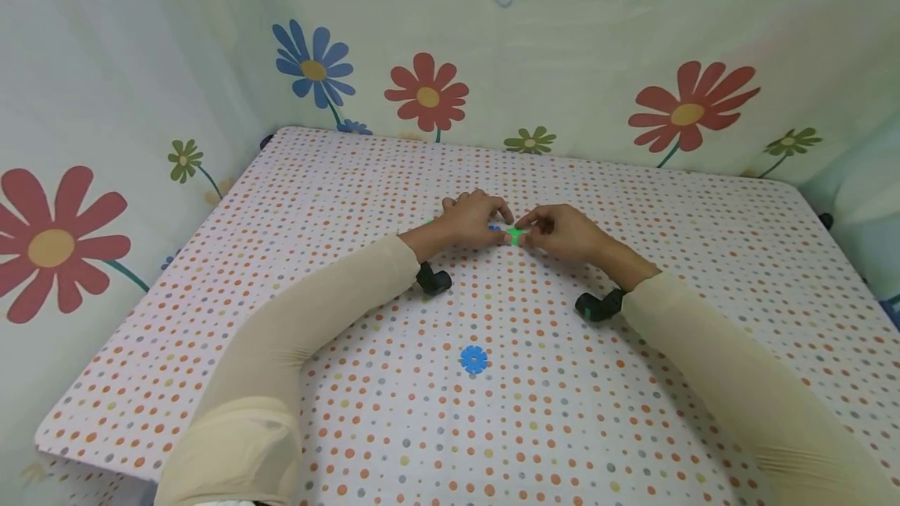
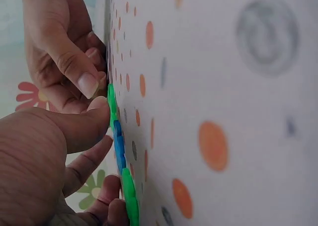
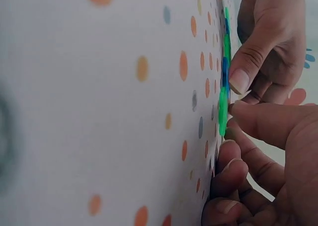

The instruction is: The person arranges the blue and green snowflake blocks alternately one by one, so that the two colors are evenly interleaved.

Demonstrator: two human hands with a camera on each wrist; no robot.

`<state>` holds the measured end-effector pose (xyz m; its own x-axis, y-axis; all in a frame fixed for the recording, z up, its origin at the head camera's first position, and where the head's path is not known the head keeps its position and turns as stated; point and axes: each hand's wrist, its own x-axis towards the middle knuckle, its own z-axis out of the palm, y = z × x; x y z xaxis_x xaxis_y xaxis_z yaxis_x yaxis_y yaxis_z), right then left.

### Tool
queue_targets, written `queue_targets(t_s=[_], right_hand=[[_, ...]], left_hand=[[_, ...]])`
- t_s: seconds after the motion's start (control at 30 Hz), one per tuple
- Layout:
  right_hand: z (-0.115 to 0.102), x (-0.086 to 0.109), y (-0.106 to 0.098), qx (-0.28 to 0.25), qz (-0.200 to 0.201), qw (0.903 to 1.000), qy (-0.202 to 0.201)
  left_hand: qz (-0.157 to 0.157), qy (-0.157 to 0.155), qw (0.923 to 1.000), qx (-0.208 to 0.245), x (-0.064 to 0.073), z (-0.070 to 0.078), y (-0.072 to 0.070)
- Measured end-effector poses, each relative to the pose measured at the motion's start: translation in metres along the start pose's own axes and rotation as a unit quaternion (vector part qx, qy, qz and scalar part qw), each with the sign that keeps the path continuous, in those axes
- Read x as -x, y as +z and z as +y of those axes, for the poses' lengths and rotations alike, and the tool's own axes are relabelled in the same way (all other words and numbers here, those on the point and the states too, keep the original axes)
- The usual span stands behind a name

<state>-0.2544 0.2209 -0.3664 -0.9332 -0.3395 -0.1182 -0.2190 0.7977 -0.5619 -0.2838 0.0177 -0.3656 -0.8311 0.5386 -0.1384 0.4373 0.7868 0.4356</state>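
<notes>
A flat row of green and blue snowflake discs lies along the table between the hands. In the head view, my left hand (image 1: pixel 474 221) reaches over the row, thumb and index finger pinching a blue disc (image 1: pixel 494 228). My right hand (image 1: pixel 566 233) holds the green disc (image 1: pixel 516 236) at the row's right end between thumb and fingertips. The left wrist view shows a second green disc (image 2: pixel 130 196) under the left hand's rear fingers. From the right wrist, the end green disc (image 3: pixel 222 112) sits against the blue one (image 3: pixel 225 72), edges together. The left hand hides much of the row from above.
A loose blue snowflake disc (image 1: pixel 474 359) lies on the dotted tablecloth (image 1: pixel 394 428), nearer the body. Black devices (image 1: pixel 433 279) sit at both wrists. A flower-print curtain (image 1: pixel 576 45) hangs behind the table's far edge.
</notes>
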Motion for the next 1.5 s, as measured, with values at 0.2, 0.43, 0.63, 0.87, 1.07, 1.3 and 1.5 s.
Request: queue_targets(t_s=[0.2,0.43,0.63,0.87,1.07,1.3,1.5], right_hand=[[0.001,0.004,0.001,-0.013,-0.005,0.9999,0.002],[-0.002,0.016,0.004,-0.037,0.002,0.9993,-0.004],[-0.028,0.043,0.016,-0.031,-0.013,0.9978,-0.058],[-0.062,0.09,0.049,-0.039,-0.081,0.9794,-0.181],[-0.077,0.114,0.071,0.024,-0.084,0.9745,-0.207],[-0.079,0.117,0.075,0.031,-0.075,0.9771,-0.197],[-0.08,0.117,0.075,0.024,-0.078,0.9779,-0.193]], left_hand=[[0.001,0.001,0.9999,0.011,-0.003,-0.003,0.001],[-0.004,-0.007,1.0,-0.003,-0.003,0.0,0.003],[0.007,-0.007,0.9998,-0.018,-0.003,0.001,0.001],[0.016,0.004,0.9995,-0.026,-0.001,0.001,0.0],[0.015,-0.001,0.9991,-0.04,0.0,0.003,0.003],[0.013,-0.009,0.9992,-0.037,0.002,0.004,0.004],[0.017,-0.001,0.9992,-0.037,0.002,0.003,0.005]])
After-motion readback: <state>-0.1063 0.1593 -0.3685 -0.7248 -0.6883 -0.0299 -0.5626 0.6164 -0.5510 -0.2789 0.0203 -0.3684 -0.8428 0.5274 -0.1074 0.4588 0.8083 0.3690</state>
